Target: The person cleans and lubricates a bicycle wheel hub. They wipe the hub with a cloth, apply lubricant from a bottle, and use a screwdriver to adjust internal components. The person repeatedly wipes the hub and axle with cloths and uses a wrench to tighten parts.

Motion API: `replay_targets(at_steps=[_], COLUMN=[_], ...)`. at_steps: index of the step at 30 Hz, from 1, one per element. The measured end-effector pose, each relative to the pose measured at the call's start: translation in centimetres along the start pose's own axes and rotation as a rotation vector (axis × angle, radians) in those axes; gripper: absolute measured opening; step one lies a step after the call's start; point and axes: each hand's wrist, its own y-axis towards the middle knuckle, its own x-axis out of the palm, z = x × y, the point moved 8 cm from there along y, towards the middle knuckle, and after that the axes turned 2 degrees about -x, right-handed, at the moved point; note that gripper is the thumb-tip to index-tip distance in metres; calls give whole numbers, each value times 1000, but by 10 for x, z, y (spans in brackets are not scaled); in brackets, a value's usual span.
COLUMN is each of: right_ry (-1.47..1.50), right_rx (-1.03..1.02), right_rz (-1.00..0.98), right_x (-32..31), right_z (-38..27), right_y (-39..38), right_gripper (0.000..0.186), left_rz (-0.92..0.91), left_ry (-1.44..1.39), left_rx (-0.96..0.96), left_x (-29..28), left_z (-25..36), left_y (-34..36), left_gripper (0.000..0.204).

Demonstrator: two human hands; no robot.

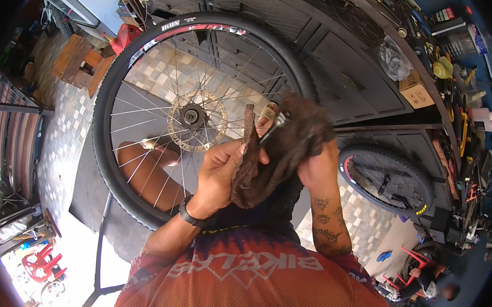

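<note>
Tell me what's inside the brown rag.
A slim black rod and a shiny metal piece show between the folds of the brown rag, beside the left hand. The cloth hides the rest and the fingers of the right hand.

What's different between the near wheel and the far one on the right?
The near wheel looks much larger in view; the far wheel looks small.
The near wheel's tyre has white lettering; the far wheel's has yellow lettering.
The near wheel is partly hidden by the left hand and rag; the far wheel is off by the dark cabinets.
Both have dark tyres and some red on their rims.
</note>
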Motion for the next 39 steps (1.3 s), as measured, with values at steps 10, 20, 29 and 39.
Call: replay_targets(at_steps=[10,20,29,39], right_ry=[-178,-100,-166,-347], right_rx=[-41,116,51,19], right_rz=[-26,-108,-32,-103], right_x=[17,16,15,29], right_z=[19,32,12,2], right_y=[2,2,0,-6], right_gripper=[18,24,23,19], left_rz=[152,-214,13,-95], left_ry=[262,-691,69,66], left_rx=[-45,-449,-71,-39], left_x=[8,25,17,10], left_z=[-2,-25,-7,-4], left_y=[-1,-11,-1,-11], left_gripper=[31,29,32,31])
